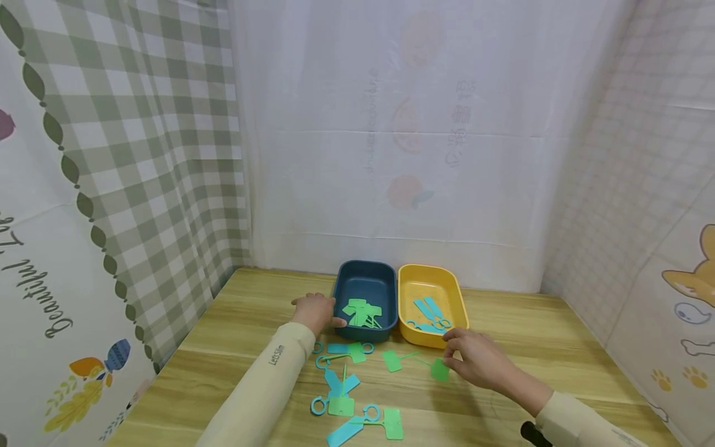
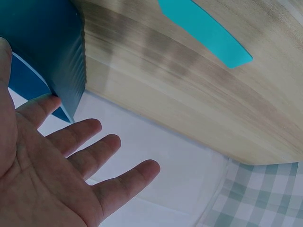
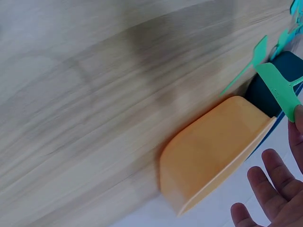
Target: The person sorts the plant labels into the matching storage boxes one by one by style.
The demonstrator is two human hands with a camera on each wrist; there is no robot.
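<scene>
My right hand (image 1: 475, 357) pinches a green tag (image 1: 439, 370) with a thin stem, just in front of the yellow bin (image 1: 463, 310). In the right wrist view, this tag (image 3: 279, 90) is held at one edge, while the other fingers are loosely spread. My left hand (image 1: 314, 312) is at the left side of the dark blue bin (image 1: 395, 310), its fingers spread and one fingertip touching the rim. Several green tags (image 1: 357, 310) lie in the blue bin. Several blue tags with rings (image 1: 429, 307) lie in the yellow one.
Blue ringed tags (image 1: 345, 431) and green stemmed tags (image 1: 393, 424) are scattered on the wooden table (image 1: 223, 347) before the bins, some overlapping. One green tag (image 1: 392, 361) lies near the bins. A white curtain (image 1: 335, 186) hangs behind, with a checked cloth (image 1: 195, 155) at left.
</scene>
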